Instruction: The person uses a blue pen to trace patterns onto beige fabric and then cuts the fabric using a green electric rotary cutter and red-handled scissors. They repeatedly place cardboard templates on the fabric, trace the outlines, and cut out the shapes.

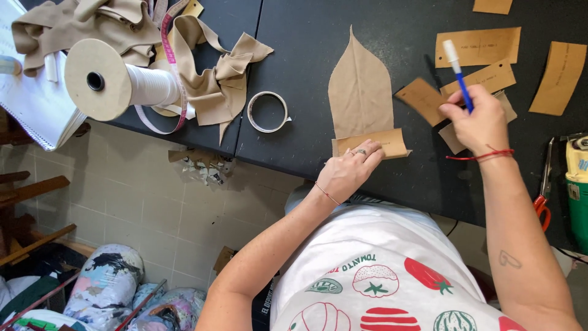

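My left hand [348,171] presses flat on a brown cardboard pattern piece [375,143] lying over the lower end of a pointed, leaf-shaped beige fabric piece [359,89] on the black table [306,49]. My right hand [478,122] is raised to the right and holds a blue pen with a white cap [458,73], tip down, above a pile of cardboard pattern pieces [422,98].
More cardboard pieces [558,76] lie at the far right. A roll of tape [268,111], beige fabric scraps [214,67], a pink tape measure [171,61] and a large spool of white ribbon [116,83] sit to the left. Red-handled scissors [542,202] lie at the right edge.
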